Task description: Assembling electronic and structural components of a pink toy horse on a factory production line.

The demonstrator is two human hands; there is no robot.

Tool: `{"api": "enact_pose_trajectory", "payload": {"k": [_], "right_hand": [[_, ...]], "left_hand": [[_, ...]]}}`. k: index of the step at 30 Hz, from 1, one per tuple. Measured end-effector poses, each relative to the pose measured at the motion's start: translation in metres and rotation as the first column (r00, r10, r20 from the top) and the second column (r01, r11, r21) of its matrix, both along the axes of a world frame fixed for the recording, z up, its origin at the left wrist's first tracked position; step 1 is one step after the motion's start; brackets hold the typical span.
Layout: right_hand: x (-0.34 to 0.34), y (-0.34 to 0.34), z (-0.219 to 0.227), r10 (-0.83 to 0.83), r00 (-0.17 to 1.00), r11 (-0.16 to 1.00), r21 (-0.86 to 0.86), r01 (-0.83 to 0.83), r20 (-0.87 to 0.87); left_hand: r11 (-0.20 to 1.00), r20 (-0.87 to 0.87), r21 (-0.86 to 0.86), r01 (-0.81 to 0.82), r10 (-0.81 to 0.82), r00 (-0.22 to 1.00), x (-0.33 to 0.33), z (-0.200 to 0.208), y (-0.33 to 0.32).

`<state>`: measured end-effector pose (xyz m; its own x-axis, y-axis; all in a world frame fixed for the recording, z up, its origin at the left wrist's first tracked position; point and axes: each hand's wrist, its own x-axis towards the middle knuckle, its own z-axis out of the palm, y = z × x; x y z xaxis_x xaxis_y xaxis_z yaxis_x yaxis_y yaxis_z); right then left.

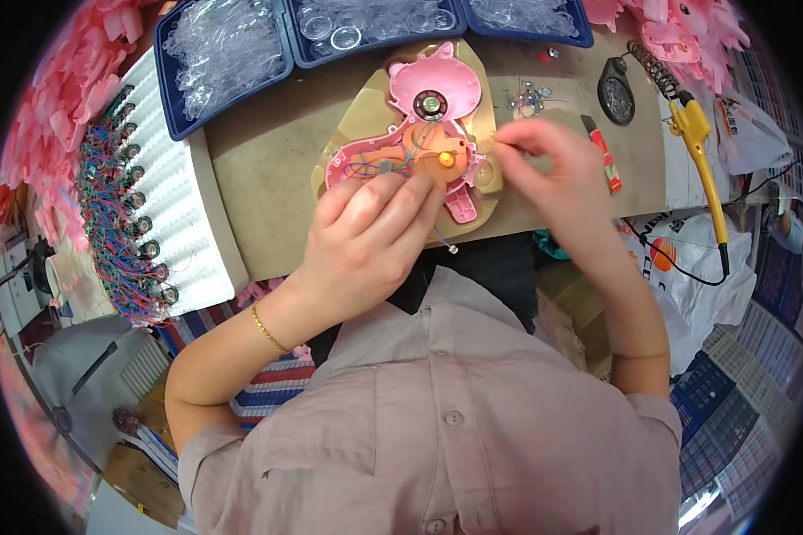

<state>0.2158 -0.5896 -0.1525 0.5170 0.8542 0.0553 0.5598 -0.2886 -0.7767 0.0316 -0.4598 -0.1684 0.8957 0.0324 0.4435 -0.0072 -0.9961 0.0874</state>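
Observation:
A pink plastic toy shell half (435, 78) lies open in a tan shaped holder (348, 134) on the table. A round black speaker (431, 105) sits in its head part. In its body is an orange gearbox (426, 160) with a yellow knob and thin coloured wires. My left hand (366, 230) rests over the shell's near side, fingers closed on the gearbox's edge; its fingertips are partly hidden. Just right of the shell, my right hand (549, 165) holds thumb and forefinger pinched together; whatever may be between them is too small to make out.
Blue bins (285, 53) of clear plastic parts line the back. A white ridged tray (183, 196) of wired speakers stands left. Toward the right are small loose parts (531, 96), a red marker-like tube (605, 160), a black oval holder (616, 89) and a yellow soldering iron (700, 152).

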Motion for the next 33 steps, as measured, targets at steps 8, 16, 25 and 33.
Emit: {"api": "enact_pose_trajectory", "payload": {"k": [8, 16, 25, 33], "right_hand": [[0.007, 0.007, -0.005, 0.122, 0.981, 0.992, -0.005, -0.124, -0.152], [-0.008, 0.004, -0.003, 0.127, 0.985, 0.992, -0.022, -0.125, 0.117], [-0.001, 0.004, -0.003, 0.259, 0.832, 0.956, -0.009, -0.292, 0.491], [-0.012, 0.008, 0.012, 0.44, 0.483, 0.871, -0.229, -0.435, 0.757]], "left_hand": [[0.996, -0.014, 0.083, 0.045, -0.044, 0.999, 0.001, 0.002, 0.0], [0.997, -0.073, 0.061, 0.054, -0.049, 0.996, 0.004, 0.003, -0.001], [0.999, -0.053, 0.034, 0.027, -0.025, 0.998, 0.004, -0.001, -0.005], [0.997, -0.002, 0.069, 0.041, -0.041, 0.999, 0.002, -0.006, -0.005]]}}
